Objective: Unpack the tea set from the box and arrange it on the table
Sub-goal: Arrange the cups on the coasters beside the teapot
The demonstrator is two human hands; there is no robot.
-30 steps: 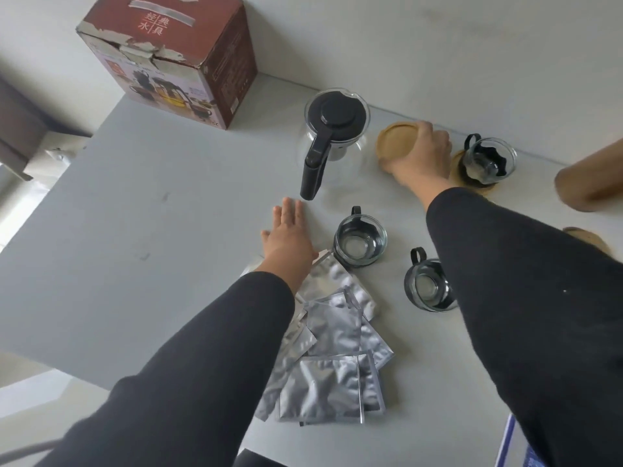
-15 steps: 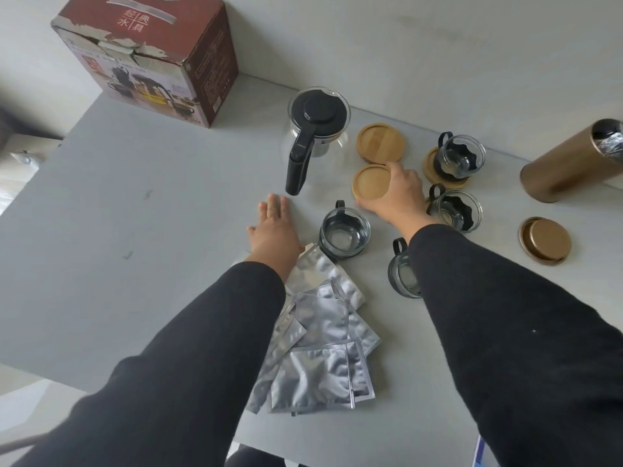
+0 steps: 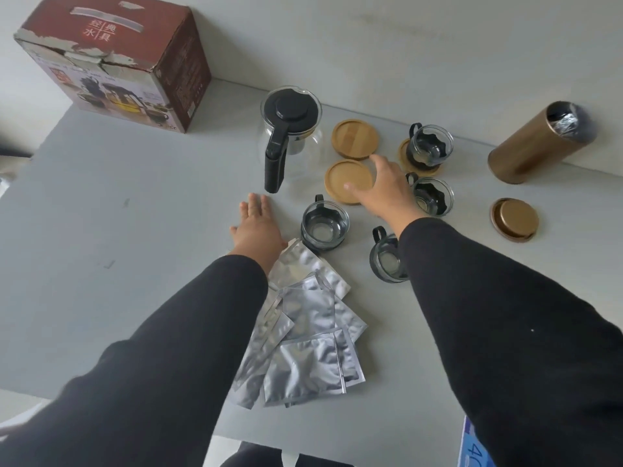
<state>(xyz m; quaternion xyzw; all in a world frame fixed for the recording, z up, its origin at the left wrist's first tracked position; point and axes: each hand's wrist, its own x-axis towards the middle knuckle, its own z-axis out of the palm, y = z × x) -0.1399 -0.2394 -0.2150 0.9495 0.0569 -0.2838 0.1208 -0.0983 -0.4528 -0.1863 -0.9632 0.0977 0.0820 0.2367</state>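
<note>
Coaster (image 3: 349, 181) newly set beside teapot (image 3: 290, 129); right hand (image 3: 384, 190) lifts away empty, fingers relaxed, left hand (image 3: 258, 227) flat on surface (image 3: 135, 230); cups await.

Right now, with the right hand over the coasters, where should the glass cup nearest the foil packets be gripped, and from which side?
Probably by its black handle, which sticks out on the far side of the glass cup, toward the teapot. The right hand hovers open just beyond it and could drop onto that loop from above. Gripping the rim from above would also work; the near side is crowded by the foil packets.
</note>
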